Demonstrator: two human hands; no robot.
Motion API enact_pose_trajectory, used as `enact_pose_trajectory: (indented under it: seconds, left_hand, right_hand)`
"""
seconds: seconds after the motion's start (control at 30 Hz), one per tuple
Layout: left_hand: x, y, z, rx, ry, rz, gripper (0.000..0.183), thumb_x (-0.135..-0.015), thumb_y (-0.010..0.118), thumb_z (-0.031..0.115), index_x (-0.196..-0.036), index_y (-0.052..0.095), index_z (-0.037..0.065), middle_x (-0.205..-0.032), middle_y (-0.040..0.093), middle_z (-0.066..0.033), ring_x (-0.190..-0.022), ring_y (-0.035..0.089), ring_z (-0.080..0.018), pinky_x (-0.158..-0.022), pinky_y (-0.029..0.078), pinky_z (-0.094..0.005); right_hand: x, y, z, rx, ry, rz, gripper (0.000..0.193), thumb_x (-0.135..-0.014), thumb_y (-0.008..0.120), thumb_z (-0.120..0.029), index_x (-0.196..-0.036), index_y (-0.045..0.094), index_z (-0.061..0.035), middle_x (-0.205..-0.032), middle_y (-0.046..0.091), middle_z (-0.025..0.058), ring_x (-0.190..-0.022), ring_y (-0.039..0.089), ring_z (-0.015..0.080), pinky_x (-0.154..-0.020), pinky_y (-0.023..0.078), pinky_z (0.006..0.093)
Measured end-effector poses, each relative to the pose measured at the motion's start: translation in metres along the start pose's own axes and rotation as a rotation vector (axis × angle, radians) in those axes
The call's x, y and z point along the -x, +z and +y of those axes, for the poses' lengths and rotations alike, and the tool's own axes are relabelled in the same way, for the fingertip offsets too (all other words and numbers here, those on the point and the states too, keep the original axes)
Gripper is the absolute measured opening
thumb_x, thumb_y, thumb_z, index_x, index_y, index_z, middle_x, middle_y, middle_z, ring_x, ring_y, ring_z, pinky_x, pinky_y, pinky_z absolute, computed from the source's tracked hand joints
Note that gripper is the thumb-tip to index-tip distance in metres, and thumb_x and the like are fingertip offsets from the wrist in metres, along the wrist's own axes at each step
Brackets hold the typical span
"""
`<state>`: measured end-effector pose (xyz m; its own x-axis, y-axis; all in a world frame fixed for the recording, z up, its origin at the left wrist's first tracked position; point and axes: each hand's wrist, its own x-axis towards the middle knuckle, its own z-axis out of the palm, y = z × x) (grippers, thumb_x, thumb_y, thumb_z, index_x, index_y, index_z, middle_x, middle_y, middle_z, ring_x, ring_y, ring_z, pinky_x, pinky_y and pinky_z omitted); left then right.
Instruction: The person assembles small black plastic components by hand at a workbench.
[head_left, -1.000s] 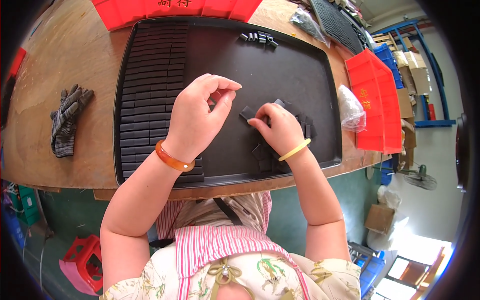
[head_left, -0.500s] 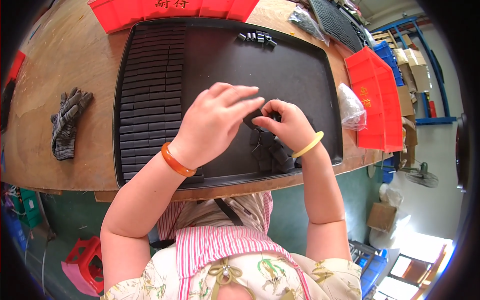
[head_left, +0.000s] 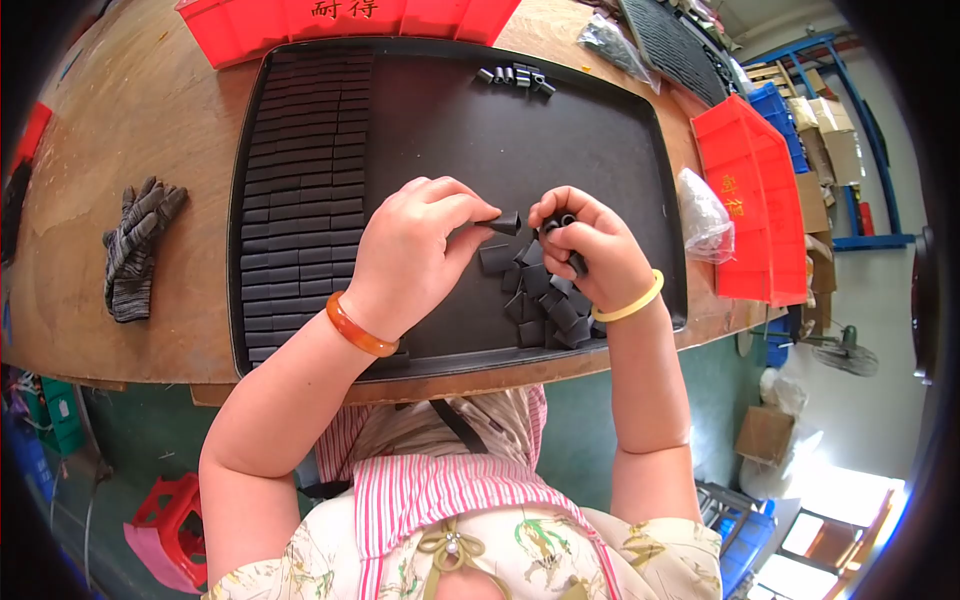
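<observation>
Between thumb and fingers, my left hand (head_left: 415, 245) pinches a black sleeve (head_left: 507, 223), a short flattened tube with its open end toward my other hand. My right hand (head_left: 595, 250) is curled round several small black tubes (head_left: 562, 226); round ends show between the fingers. Below the hands lies a loose heap of black sleeves (head_left: 545, 305) on the black tray (head_left: 440, 120). Close-set rows of the same sleeves (head_left: 300, 190) fill the tray's left side. A few short, shiny black tubes (head_left: 518, 77) lie near its far edge.
A red bin (head_left: 340, 25) stands behind the tray, another red bin (head_left: 748, 200) to its right. Beside that one lies a clear plastic bag (head_left: 705, 215). Grey knitted gloves (head_left: 142, 245) rest on the wooden table (head_left: 70, 200) at left. A red stool (head_left: 170, 530) stands below.
My left hand has taken hold of a black sleeve, and the two hands have drawn slightly apart. My right hand has turned, so the tubes in it now show.
</observation>
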<state>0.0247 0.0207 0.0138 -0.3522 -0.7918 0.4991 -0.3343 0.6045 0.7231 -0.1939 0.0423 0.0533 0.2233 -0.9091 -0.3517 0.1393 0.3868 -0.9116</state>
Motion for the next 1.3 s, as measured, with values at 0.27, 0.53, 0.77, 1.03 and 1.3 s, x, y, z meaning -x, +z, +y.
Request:
enact_pose_trajectory:
  seconds: [0.27,0.53,0.77,1.03,1.3]
  left_hand:
    - [0.001,-0.001,0.004,0.239,-0.226,-0.091,0.018,-0.081,0.072,0.0,-0.098,0.072,0.003,-0.092,0.066,-0.0051,-0.085,0.063,-0.016,-0.073,0.05,-0.026]
    - [0.002,0.003,0.004,0.315,-0.212,-0.105,0.02,-0.081,0.074,0.003,-0.1,0.071,0.001,-0.093,0.068,-0.0055,-0.085,0.063,-0.0152,-0.074,0.05,-0.026]
    - [0.004,0.006,0.003,0.413,-0.316,-0.096,0.021,-0.083,0.073,0.004,-0.104,0.07,0.001,-0.09,0.069,-0.0048,-0.081,0.062,-0.012,-0.076,0.051,-0.0258]
    - [0.003,0.002,0.006,0.313,-0.226,-0.06,0.025,-0.083,0.073,0.004,-0.108,0.07,0.003,-0.09,0.067,-0.0049,-0.081,0.062,-0.0136,-0.075,0.051,-0.0265]
    - [-0.015,-0.023,-0.004,0.156,-0.093,0.335,0.032,-0.085,0.075,0.017,-0.114,0.065,0.006,-0.096,0.065,-0.0061,-0.079,0.062,-0.0173,-0.065,0.049,-0.0283]
  right_hand:
    - [0.007,0.006,0.009,0.082,-0.111,0.126,0.02,-0.099,0.06,-0.017,-0.111,0.062,-0.0005,-0.079,0.062,0.001,-0.053,0.041,-0.0006,-0.045,0.031,0.0156]
    - [0.01,0.03,0.007,0.389,-0.276,0.227,0.019,-0.093,0.068,-0.012,-0.099,0.054,-0.0012,-0.081,0.06,0.0019,-0.073,0.056,0.0076,-0.066,0.047,0.0208]
    - [0.002,0.034,0.021,0.227,-0.325,0.321,0.022,-0.087,0.076,-0.013,-0.092,0.059,0.0002,-0.08,0.061,0.0011,-0.072,0.055,0.0062,-0.064,0.045,0.0197]
    - [0.006,0.029,0.027,0.561,-0.411,0.383,0.019,-0.084,0.079,-0.013,-0.09,0.069,0.0008,-0.08,0.063,-0.002,-0.073,0.052,0.0034,-0.064,0.043,0.0198]
    - [0.005,0.036,0.033,0.226,-0.192,0.354,0.015,-0.085,0.077,-0.012,-0.091,0.072,0.0009,-0.081,0.066,-0.0013,-0.075,0.055,0.0041,-0.066,0.044,0.0209]
